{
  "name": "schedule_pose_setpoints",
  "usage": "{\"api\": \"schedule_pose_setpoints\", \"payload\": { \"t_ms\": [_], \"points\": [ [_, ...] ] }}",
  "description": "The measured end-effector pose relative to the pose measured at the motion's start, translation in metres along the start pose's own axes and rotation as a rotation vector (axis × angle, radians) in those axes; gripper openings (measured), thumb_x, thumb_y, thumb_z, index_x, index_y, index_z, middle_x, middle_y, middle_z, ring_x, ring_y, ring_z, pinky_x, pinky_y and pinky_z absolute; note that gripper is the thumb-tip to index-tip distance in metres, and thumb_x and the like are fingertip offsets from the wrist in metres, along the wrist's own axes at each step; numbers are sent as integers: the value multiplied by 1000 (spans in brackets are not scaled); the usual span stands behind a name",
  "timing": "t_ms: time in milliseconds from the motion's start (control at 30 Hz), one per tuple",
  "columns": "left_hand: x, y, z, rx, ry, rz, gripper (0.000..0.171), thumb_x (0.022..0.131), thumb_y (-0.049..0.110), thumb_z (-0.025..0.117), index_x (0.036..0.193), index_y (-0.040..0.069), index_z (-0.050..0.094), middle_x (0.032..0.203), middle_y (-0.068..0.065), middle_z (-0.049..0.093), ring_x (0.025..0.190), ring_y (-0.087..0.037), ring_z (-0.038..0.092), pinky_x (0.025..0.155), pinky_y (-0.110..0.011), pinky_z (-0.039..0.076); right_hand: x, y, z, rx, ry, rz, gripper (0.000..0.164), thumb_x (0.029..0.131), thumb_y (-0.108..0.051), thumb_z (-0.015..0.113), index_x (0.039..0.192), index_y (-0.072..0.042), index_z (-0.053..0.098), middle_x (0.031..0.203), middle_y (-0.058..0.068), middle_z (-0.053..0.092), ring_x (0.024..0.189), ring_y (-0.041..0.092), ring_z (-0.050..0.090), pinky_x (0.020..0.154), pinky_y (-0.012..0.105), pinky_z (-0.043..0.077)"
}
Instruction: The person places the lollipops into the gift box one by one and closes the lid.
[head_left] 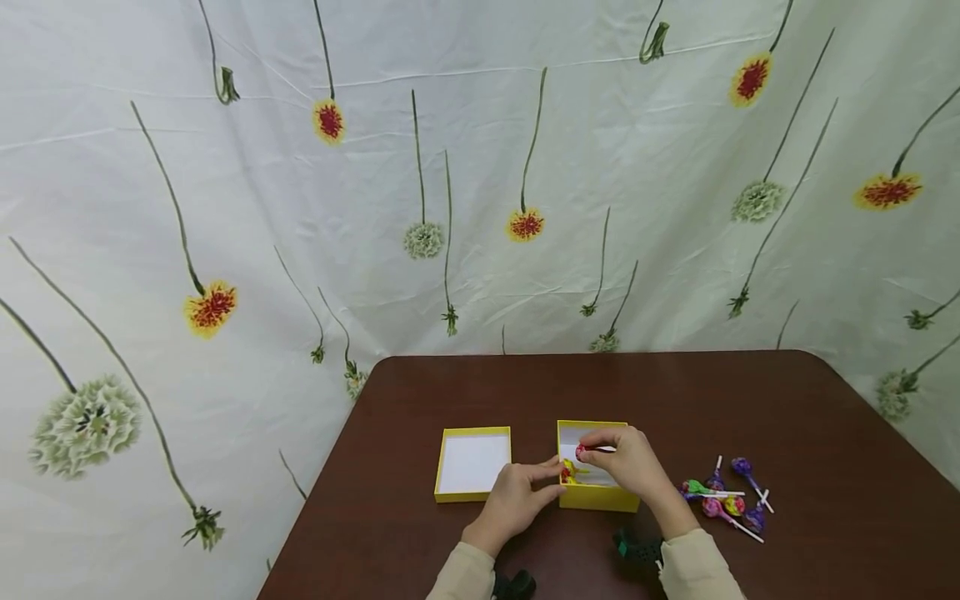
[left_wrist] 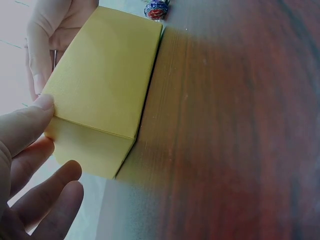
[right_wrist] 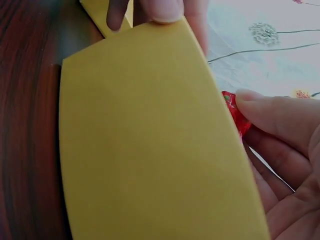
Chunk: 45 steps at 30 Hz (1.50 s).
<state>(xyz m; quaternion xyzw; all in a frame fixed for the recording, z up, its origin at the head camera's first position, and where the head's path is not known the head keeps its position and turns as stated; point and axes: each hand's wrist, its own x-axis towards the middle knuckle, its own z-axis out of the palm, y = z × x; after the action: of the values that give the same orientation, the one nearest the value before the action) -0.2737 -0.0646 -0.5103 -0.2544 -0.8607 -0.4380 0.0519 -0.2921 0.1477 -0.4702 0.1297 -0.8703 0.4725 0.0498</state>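
A yellow box (head_left: pixel 600 498) with a white inside stands uncovered on the table. My left hand (head_left: pixel 517 500) grips its near left corner, the thumb on the top edge and the other fingers along the left side. Over the box, my right hand (head_left: pixel 633 467) pinches a red-wrapped lollipop (right_wrist: pixel 235 112) between thumb and fingers; its white stick shows below the thumb in the right wrist view. Inside the box at the left lies a lollipop in a yellow and red wrapper (head_left: pixel 567 472). The front wall hides much of the inside from both wrist views.
Left of the box lies its yellow-rimmed lid (head_left: pixel 472 463), white side up. Several lollipops (head_left: pixel 711 507) in purple, green and pink wrappers lie in a loose pile to the right on the dark brown table (head_left: pixel 390 467). A flower-print cloth (head_left: pixel 480 275) hangs behind.
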Motion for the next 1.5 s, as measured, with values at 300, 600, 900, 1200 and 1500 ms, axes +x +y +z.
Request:
{"api": "schedule_pose_setpoints", "payload": {
  "t_ms": [300,600,900,1200,1500],
  "points": [
    [0,-2,0,16,20,61,35,89,20,76,120,3,72,125,-7,70,114,-20,69,93,-29,58,4,-2,5,27,-47,-2,11,87,-12,77,97,-7,80,99,7,77,100,28,70,85,42,61],
    [0,0,1,5,4,21,36,90,23,75,122,5,72,126,-5,69,116,-19,68,96,-31,57,6,8,9,116,-178,-39,16,89,-8,74,101,1,77,99,13,76,95,26,70,80,33,62],
    [1,-2,2,-12,-7,10,38,91,24,74,123,4,70,127,-7,68,117,-22,67,96,-32,57,11,13,13,138,-199,11,13,88,-1,73,100,4,77,93,15,76,81,19,72,72,31,62],
    [1,-1,2,-25,2,20,37,90,22,74,121,2,71,127,-8,69,116,-22,68,95,-32,57,13,14,17,170,-220,6,10,87,3,72,96,5,77,89,17,77,78,22,74,71,33,63],
    [1,-3,3,-26,13,34,36,89,19,75,121,2,71,127,-8,68,115,-22,68,94,-31,57,13,12,17,118,-229,-16,10,88,2,71,96,3,77,90,15,77,78,18,72,69,32,63]
  ]
}}
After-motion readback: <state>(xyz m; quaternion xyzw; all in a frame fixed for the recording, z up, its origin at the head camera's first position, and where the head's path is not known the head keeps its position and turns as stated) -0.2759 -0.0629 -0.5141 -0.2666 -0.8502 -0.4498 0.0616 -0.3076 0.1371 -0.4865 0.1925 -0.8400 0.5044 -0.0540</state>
